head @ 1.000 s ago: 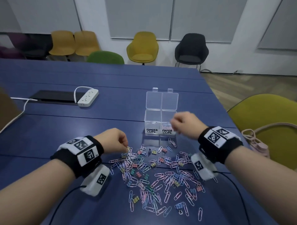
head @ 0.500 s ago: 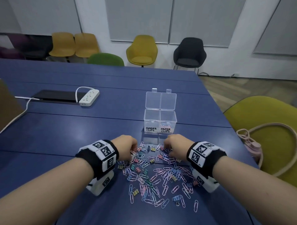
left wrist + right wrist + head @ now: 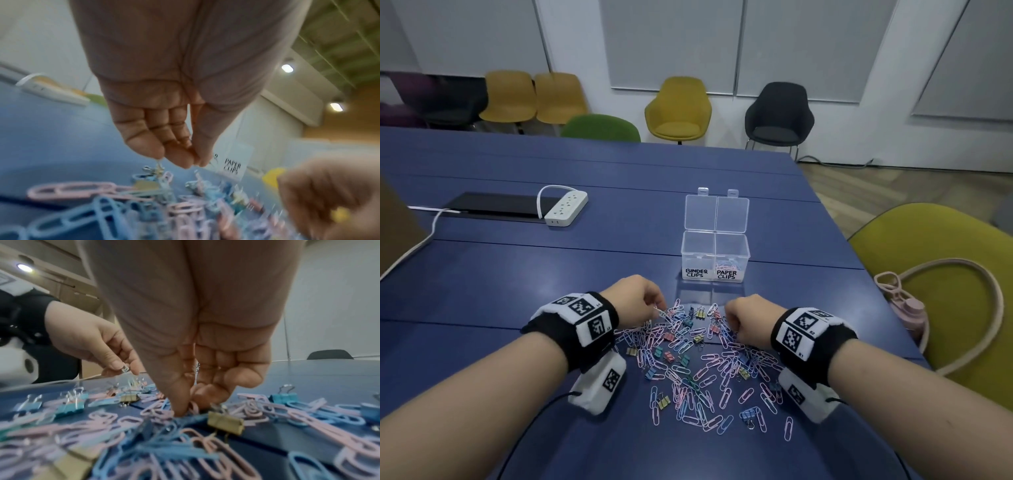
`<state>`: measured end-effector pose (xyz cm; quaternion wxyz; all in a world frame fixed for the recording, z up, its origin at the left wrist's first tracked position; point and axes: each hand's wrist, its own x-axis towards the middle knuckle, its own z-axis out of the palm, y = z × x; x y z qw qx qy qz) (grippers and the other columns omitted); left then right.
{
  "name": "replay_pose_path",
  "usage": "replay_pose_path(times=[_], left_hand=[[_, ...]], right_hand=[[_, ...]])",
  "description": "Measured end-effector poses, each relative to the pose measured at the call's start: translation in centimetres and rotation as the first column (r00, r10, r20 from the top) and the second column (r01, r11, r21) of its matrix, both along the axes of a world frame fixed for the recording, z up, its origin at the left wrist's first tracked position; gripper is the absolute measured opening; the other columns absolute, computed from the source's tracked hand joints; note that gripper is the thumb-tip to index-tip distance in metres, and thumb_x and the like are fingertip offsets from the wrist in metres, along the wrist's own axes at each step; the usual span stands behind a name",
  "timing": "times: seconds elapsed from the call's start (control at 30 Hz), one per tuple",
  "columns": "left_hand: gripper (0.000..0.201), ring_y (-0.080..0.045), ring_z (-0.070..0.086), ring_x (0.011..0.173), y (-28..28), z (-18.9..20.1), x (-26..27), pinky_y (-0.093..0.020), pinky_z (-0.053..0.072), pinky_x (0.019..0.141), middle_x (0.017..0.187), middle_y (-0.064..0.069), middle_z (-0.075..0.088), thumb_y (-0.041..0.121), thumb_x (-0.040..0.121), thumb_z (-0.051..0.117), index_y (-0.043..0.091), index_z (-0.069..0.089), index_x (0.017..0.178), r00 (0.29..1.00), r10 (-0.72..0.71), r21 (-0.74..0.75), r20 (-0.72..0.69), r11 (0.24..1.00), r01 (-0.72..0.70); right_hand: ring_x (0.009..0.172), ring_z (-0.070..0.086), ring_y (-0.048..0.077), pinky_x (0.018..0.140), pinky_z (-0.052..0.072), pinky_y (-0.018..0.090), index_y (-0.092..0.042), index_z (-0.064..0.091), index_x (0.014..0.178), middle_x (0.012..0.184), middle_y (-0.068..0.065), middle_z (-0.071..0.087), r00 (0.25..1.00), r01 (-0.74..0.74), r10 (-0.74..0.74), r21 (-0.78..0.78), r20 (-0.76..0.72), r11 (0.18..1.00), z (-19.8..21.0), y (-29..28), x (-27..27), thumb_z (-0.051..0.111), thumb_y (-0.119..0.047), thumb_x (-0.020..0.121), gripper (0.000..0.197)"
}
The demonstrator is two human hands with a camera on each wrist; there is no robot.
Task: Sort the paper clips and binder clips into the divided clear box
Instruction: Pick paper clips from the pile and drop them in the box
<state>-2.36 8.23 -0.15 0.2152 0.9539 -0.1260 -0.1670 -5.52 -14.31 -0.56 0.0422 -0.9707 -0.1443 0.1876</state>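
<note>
The clear box (image 3: 715,255) stands in the centre of the head view on the blue table (image 3: 524,274), lid swung back; it has two compartments, labelled "BINDER CLIPS" on the left and "PAPER CLIPS" on the right, and a few paper clips lie in the right one. Bare table surrounds it on every side, and the table's right edge runs diagonally down the right of the frame.

Below the box sprawls the heap of clips (image 3: 698,363), pink and blue paper clips mixed with small binder clips, too tangled to count.

The left hand (image 3: 635,301) pinches a wire clip handle between thumb and fingertips at the heap's upper left. The right hand (image 3: 744,320), at its upper right, closes thumb and fingers on a pink paper clip (image 3: 193,407).

Two hands, one box, one white power strip (image 3: 566,209) upper left.
</note>
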Motion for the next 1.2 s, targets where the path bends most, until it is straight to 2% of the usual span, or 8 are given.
replay_pose_path(times=[0.1,0.2,0.33,0.43,0.57,0.67,0.87,1.2], left_hand=[[0.012,-0.015,0.051,0.057,0.3,-0.2,-0.5,-0.023,0.045,0.055,0.066,-0.003,0.057,0.006,0.093,0.055,0.009,0.066,0.090,0.961,0.132,-0.411,-0.244,0.883,-0.226],[0.020,-0.015,0.048,0.054,0.3,-0.1,-1.2,-0.022,0.046,0.046,0.066,-0.006,0.050,-0.002,0.091,0.042,0.002,0.059,0.082,0.782,0.096,-0.703,-0.615,0.383,-0.600],[0.014,-0.017,0.040,0.051,0.8,0.4,-1.4,-0.021,0.039,0.044,0.065,-0.009,0.045,0.007,0.067,0.039,0.004,0.051,0.072,0.622,-0.072,-0.623,-0.780,-0.011,-0.782],[0.017,-0.013,0.028,0.048,0.6,-0.1,-1.4,-0.020,0.026,0.041,0.055,0.000,0.035,0.010,0.081,0.045,0.013,0.042,0.064,0.694,0.133,-0.654,-0.707,0.250,-0.714],[0.025,-0.015,0.044,0.056,0.6,-1.5,-1.2,-0.024,0.040,0.053,0.061,0.001,0.049,0.029,0.083,0.067,0.015,0.051,0.068,0.960,0.252,-0.156,-0.119,0.950,-0.269],[0.024,-0.016,0.052,0.066,0.1,-1.8,-1.7,-0.026,0.045,0.063,0.074,-0.001,0.058,0.036,0.076,0.071,0.018,0.055,0.073,0.986,0.164,0.163,-0.008,0.973,-0.161],[0.022,-0.020,0.057,0.068,-1.2,-2.2,-1.4,-0.026,0.047,0.059,0.067,-0.001,0.058,0.031,0.076,0.072,0.014,0.059,0.070,0.989,0.149,0.272,-0.006,0.952,-0.141],[0.018,-0.023,0.041,0.062,-1.0,-1.4,-1.6,-0.026,0.037,0.056,0.068,-0.008,0.046,0.017,0.086,0.051,0.011,0.050,0.069,0.987,0.131,0.185,-0.094,0.976,-0.111]], right_hand=[[0.086,0.059,0.019,0.073,0.046,0.025,-0.015,0.062,0.091,0.094,0.002,0.063,0.997,0.064,-0.061,0.103,-0.037,0.993,0.1,-0.6,0.0,0.056,-0.005,0.085,0.013],[0.072,0.059,0.016,0.064,0.049,0.024,-0.011,0.060,0.083,0.078,0.003,0.064,0.956,0.280,-0.209,0.430,-0.207,0.858,0.3,-1.7,0.1,0.056,-0.001,0.086,0.011],[0.055,0.048,0.015,0.048,0.044,0.023,-0.007,0.048,0.072,0.066,0.007,0.047,0.744,0.663,-0.171,0.745,-0.646,0.069,0.6,-2.3,-0.4,0.035,0.010,0.088,0.026],[0.050,0.032,0.013,0.046,0.030,0.024,-0.011,0.043,0.067,0.064,0.004,0.040,0.721,0.673,-0.207,0.740,-0.661,-0.016,0.7,-2.1,-0.2,0.035,0.004,0.084,0.024],[0.060,0.044,0.015,0.049,0.035,0.021,-0.012,0.050,0.077,0.073,0.001,0.050,0.931,0.364,-0.322,0.384,-0.171,0.849,0.7,-0.6,-0.3,0.054,-0.017,0.090,0.015],[0.058,0.045,0.015,0.047,0.033,0.021,-0.012,0.046,0.066,0.067,0.000,0.048,0.980,0.194,-0.190,0.071,-0.059,0.979,0.2,1.1,-0.3,0.061,-0.028,0.088,0.031],[0.053,0.039,0.017,0.050,0.037,0.027,-0.008,0.035,0.059,0.061,0.004,0.039,0.991,0.115,-0.123,-0.157,-0.047,0.981,0.0,3.5,0.6,0.057,-0.012,0.090,0.039],[0.076,0.060,0.016,0.060,0.045,0.020,-0.008,0.066,0.088,0.086,0.002,0.067,0.977,0.202,-0.188,0.162,-0.099,0.966,0.9,0.9,-0.4,0.069,-0.015,0.083,0.009]])
